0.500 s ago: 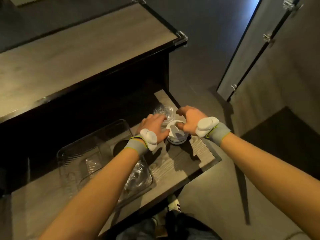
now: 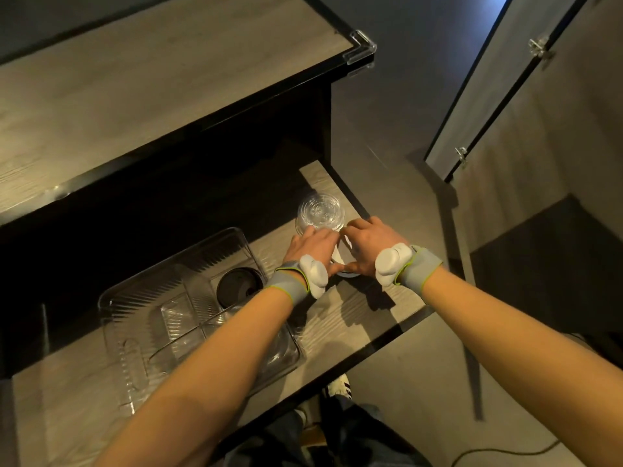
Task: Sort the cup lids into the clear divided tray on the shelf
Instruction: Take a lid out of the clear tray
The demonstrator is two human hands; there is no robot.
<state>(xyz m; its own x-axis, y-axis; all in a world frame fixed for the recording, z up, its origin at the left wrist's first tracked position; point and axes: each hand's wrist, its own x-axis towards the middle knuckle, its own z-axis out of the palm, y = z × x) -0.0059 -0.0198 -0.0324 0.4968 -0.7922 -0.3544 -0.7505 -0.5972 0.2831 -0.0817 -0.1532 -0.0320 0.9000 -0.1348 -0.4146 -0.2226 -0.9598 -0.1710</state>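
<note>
A stack of white lids [image 2: 341,261] sits on the lower shelf [image 2: 357,318], mostly hidden between my hands. My left hand [image 2: 315,246] grips its left side and my right hand [image 2: 369,244] its right side, thumbs meeting at the front. Just beyond my fingertips stands a stack of clear lids [image 2: 321,214]. The clear divided tray [image 2: 161,298] lies to the left; a black lid [image 2: 237,286] rests in its far right compartment, and clear lids [image 2: 279,352] show in the near right one under my left forearm.
A wooden top shelf [image 2: 151,82] overhangs the back of the lower shelf, leaving a dark gap. The lower shelf's right edge drops to the floor. Partition doors [image 2: 488,106] stand to the right. My shoes and a cable are below.
Both hands have closed in around the white lid stack, covering most of it. The view has shifted slightly.
</note>
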